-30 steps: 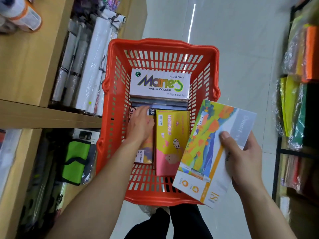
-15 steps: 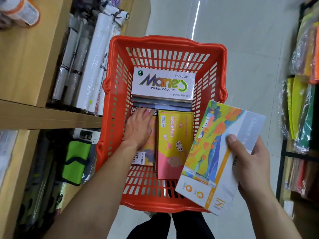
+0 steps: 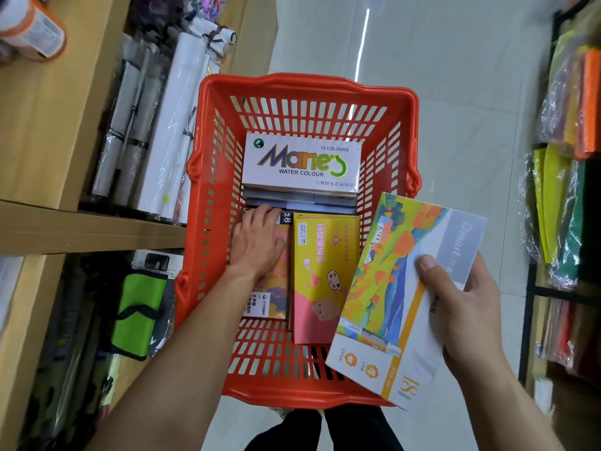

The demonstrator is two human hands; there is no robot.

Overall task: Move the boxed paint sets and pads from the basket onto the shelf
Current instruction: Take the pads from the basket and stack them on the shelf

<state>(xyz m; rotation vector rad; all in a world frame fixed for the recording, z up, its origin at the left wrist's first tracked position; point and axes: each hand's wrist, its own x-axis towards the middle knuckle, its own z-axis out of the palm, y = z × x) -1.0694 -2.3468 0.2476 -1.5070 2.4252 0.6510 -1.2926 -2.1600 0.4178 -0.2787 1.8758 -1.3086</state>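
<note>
Inside the red basket (image 3: 302, 92) lie a white Marie's water colour box (image 3: 302, 164) at the far end, a yellow paint box (image 3: 322, 275) nearer, and a pinkish box (image 3: 276, 297) to its left. On that pinkish box the left hand (image 3: 257, 242) presses flat, fingers curled over its far edge. Over the basket's right rim, the right hand (image 3: 468, 307) pinches a colourful 18-colour paint set (image 3: 390, 288). Wooden shelves (image 3: 81, 229) stand left.

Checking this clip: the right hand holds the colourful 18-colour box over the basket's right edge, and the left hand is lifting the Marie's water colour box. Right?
Not quite. In the head view the left hand rests on the 18-colour box at the basket's left, not the Marie's water colour box, which lies untouched. The right hand does hold the colourful box.
</note>
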